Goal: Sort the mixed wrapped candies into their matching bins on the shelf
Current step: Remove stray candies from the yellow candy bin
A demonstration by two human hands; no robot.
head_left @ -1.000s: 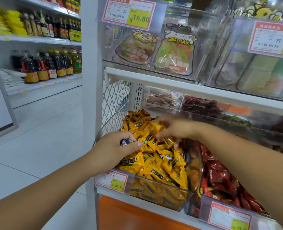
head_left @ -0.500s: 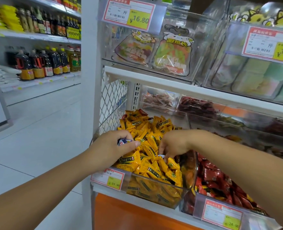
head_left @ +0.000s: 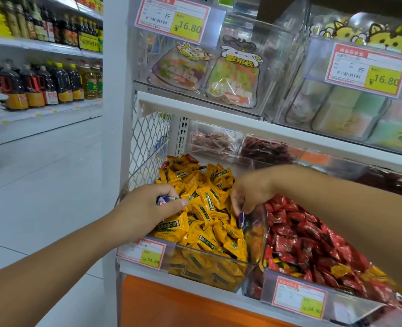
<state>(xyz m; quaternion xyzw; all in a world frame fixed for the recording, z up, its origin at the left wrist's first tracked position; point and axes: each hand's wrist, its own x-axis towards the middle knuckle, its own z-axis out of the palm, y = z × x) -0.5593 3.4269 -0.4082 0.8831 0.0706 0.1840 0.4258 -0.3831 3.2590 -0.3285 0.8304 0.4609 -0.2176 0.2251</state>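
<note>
A clear bin point(head_left: 218, 279) on the lower shelf is heaped with yellow wrapped candies point(head_left: 207, 204). To its right another clear bin point(head_left: 350, 308) holds red wrapped candies point(head_left: 313, 244). My left hand point(head_left: 148, 206) hovers at the yellow bin's left edge and grips blue and white wrapped candies point(head_left: 164, 199). My right hand point(head_left: 249, 192) reaches down at the wall between the two bins and pinches a dark blue wrapped candy point(head_left: 242, 218) among the yellow ones.
Price tags point(head_left: 145, 252) hang on the bin fronts. Above, a white shelf point(head_left: 242, 123) carries clear bins of bagged sweets point(head_left: 233, 76). Smaller bins point(head_left: 214, 142) sit at the back. A mesh panel point(head_left: 148, 135) closes the left side; a bottle aisle point(head_left: 46, 83) lies beyond.
My right hand has moved from the back of the yellow heap toward the front right wall and picked up a dark blue candy. The left hand stays put, still holding its candies.
</note>
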